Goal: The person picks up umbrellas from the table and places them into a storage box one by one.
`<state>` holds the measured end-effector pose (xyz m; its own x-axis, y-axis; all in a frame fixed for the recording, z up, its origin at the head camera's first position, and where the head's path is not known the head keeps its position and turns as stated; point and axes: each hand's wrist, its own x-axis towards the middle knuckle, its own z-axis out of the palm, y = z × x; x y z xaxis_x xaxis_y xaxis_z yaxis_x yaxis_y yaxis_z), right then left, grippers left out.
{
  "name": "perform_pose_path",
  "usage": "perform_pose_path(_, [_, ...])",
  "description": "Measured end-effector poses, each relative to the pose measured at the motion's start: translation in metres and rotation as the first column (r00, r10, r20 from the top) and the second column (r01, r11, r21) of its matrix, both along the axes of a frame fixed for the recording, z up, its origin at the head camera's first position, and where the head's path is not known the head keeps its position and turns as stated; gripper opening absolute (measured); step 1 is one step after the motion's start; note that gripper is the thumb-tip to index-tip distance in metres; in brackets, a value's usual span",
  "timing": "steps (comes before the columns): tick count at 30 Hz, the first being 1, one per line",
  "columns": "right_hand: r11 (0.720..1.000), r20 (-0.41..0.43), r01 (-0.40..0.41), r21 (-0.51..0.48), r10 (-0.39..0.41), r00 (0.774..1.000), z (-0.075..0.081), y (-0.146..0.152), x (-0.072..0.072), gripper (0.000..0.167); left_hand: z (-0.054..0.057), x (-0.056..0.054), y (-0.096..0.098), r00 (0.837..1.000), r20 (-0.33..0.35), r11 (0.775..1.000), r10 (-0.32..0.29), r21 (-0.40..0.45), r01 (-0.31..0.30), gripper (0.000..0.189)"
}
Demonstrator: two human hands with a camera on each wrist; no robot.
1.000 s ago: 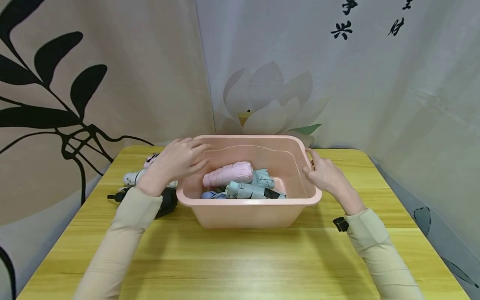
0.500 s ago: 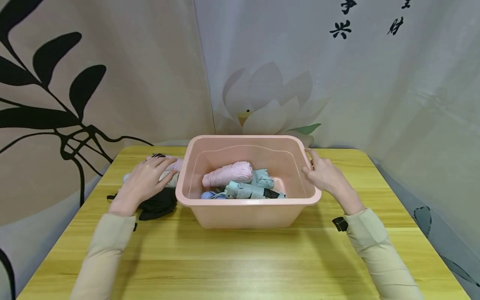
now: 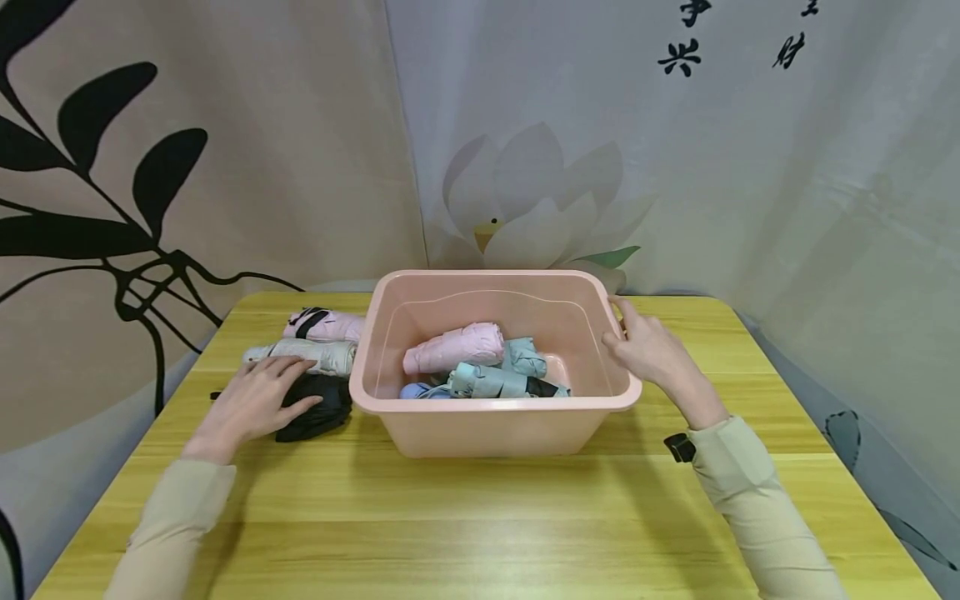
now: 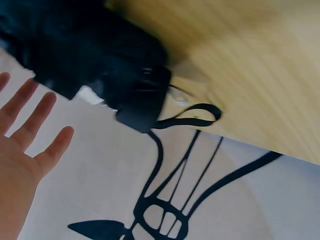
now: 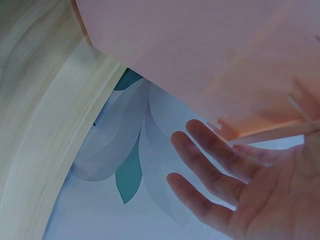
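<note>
My left hand [image 3: 251,404] is spread over the near end of a black folded umbrella [image 3: 318,407] on the table, left of a pink plastic basin. In the left wrist view the fingers are straight and apart, beside the black umbrella [image 4: 110,60] with its wrist loop. Behind it lie a whitish folded umbrella [image 3: 330,357] and a pale pink one with a black band [image 3: 330,325]. At the basin [image 3: 491,429], my right hand [image 3: 656,354] holds the right rim, thumb over it. Other fingers hang loosely below the rim in the right wrist view.
Inside the basin lie a pink folded umbrella [image 3: 456,348], a light teal one [image 3: 487,381], another teal bundle [image 3: 523,357] and a blue piece [image 3: 423,391]. The yellow wooden table [image 3: 465,525] ends at a printed curtain [image 3: 322,167].
My left hand has moved left and towards me, from the basin's left rim, across the whitish umbrella, to the black one. The right hand and basin have stayed put.
</note>
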<state>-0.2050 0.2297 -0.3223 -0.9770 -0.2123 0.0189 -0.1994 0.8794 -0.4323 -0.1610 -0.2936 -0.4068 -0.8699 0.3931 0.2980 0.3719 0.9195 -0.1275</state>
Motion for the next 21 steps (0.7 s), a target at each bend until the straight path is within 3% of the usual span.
perform_pose_path(12, [1.0,0.007,0.005,0.005,-0.005,1.0,0.0,0.0,0.0,0.062,-0.011,0.006,-0.01,0.997,0.076,0.999,0.03,-0.036,-0.027,0.063])
perform_pose_path(21, [1.0,0.014,0.009,0.004,-0.009,1.0,0.0,0.0,0.0,0.062,-0.015,0.007,-0.012,0.985,0.17,0.999,0.041,-0.04,-0.034,0.084])
